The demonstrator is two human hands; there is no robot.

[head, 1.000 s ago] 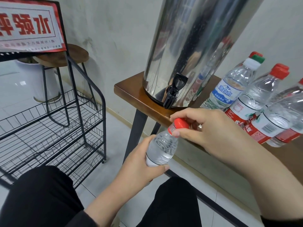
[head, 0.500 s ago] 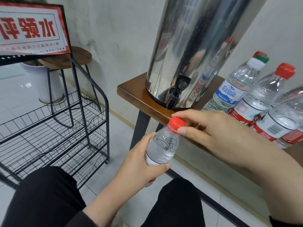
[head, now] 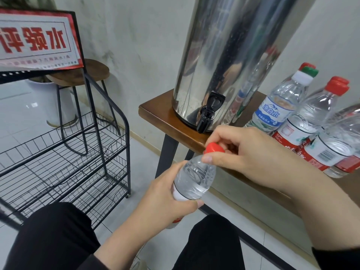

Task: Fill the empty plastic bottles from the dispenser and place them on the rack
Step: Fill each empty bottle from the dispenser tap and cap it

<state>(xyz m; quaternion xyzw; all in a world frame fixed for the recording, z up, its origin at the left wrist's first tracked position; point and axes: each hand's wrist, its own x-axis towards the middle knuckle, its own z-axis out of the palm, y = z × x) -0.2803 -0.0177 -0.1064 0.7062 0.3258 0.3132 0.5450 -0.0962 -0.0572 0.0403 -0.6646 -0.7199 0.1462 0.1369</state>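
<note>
I see the bottle (head: 194,178) tilted, cap (head: 213,148) pointing up toward the dispenser (head: 229,61). My left hand (head: 165,199) grips its body; my right hand (head: 247,152) pinches the cap. Beyond: wooden table (head: 155,112), wire rack (head: 64,164), tiled floor (head: 17,114).

dispenser (head: 229,55) top cut off, held bottle's (head: 194,178) lower half hidden by left hand (head: 165,199)

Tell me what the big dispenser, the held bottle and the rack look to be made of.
Tall silver dispenser: polished metal, likely stainless steel; it mirrors the bottles.
Small clear bottle: thin transparent plastic, ribbed, with a glossy red plastic cap.
Black wire rack: thin metal rods, seemingly matte black painted.
</note>
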